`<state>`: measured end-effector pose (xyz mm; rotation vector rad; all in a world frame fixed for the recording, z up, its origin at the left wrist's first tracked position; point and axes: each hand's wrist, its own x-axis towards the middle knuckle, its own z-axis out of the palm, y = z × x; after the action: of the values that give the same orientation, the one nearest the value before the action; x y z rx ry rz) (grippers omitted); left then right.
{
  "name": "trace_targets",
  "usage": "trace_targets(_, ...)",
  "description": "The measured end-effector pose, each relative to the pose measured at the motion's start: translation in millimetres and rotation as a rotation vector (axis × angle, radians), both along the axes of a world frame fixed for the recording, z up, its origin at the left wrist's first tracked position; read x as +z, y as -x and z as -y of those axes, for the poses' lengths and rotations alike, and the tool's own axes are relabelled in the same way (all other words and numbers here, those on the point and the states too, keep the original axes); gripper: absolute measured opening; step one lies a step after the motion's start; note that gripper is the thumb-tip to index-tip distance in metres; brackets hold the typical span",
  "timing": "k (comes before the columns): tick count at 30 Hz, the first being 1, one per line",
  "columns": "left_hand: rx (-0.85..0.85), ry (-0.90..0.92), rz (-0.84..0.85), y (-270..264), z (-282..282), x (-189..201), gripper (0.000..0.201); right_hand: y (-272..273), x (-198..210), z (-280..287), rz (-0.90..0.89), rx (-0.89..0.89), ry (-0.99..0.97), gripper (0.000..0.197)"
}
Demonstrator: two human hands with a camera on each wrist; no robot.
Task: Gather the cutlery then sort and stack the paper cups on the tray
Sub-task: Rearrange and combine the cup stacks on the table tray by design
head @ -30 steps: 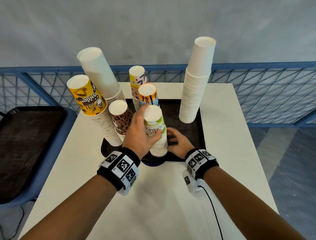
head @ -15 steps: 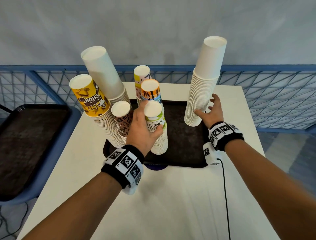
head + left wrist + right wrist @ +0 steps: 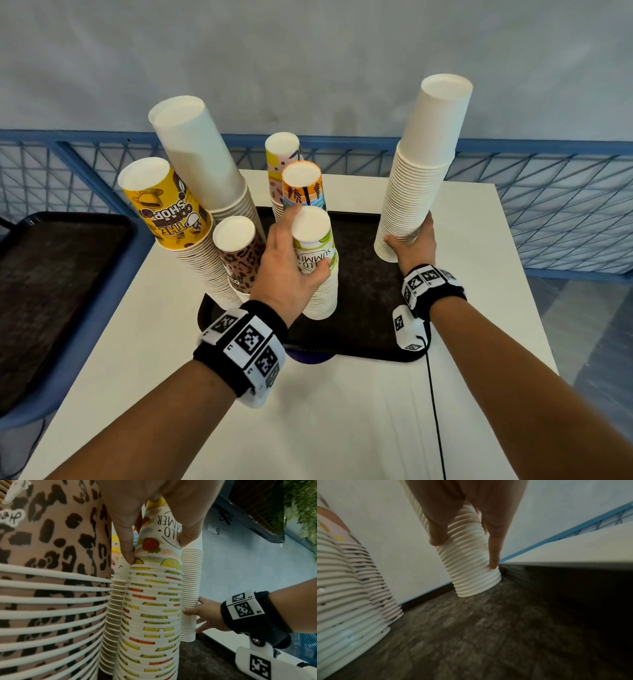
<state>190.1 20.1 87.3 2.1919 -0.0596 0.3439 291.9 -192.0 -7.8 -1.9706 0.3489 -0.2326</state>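
Observation:
A dark tray (image 3: 363,308) on a white table (image 3: 342,411) carries several upside-down paper cup stacks. My left hand (image 3: 294,253) grips the top cup of the fruit-print stack (image 3: 320,294), thumb and fingers around it (image 3: 159,536). My right hand (image 3: 409,240) holds the tall plain white stack (image 3: 424,164) low down, at the tray's right edge; its fingers (image 3: 493,547) wrap the ribbed rims (image 3: 467,563). The white stack leans slightly. No cutlery shows.
Close on the left stand a leopard-print stack (image 3: 239,260), a yellow coffee-shop stack (image 3: 164,209) and a leaning white stack (image 3: 198,154). Pink (image 3: 279,161) and orange (image 3: 303,186) stacks stand behind. A second dark tray (image 3: 51,274) lies left; a blue railing (image 3: 548,205) runs behind.
My right hand left the tray floor beside the fruit-print stack, moved right and took hold of the tall white stack. The left hand stayed on the fruit-print stack.

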Motion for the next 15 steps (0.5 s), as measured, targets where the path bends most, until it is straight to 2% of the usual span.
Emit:
trace_targets(8, -0.003, -0.003, 0.007, -1, -1, -1, 0.081, -4, -10, 2, 0.012, -0.002, 0.039, 0.085)
trace_targets(11, -0.004, 0.001, 0.012, -1, 0, -1, 0.082, -4, -14, 5, -0.04, 0.01, 0.024, 0.086)
trace_targets(13, -0.011, -0.001, 0.013, -1, -1, -2, 0.081, 2, -14, 6, -0.103, -0.037, 0.006, 0.087)
trace_targets(15, -0.033, 0.005, 0.008, 0, -3, 0, 0.081, 14, -9, 3, -0.093, -0.089, 0.009, 0.084)
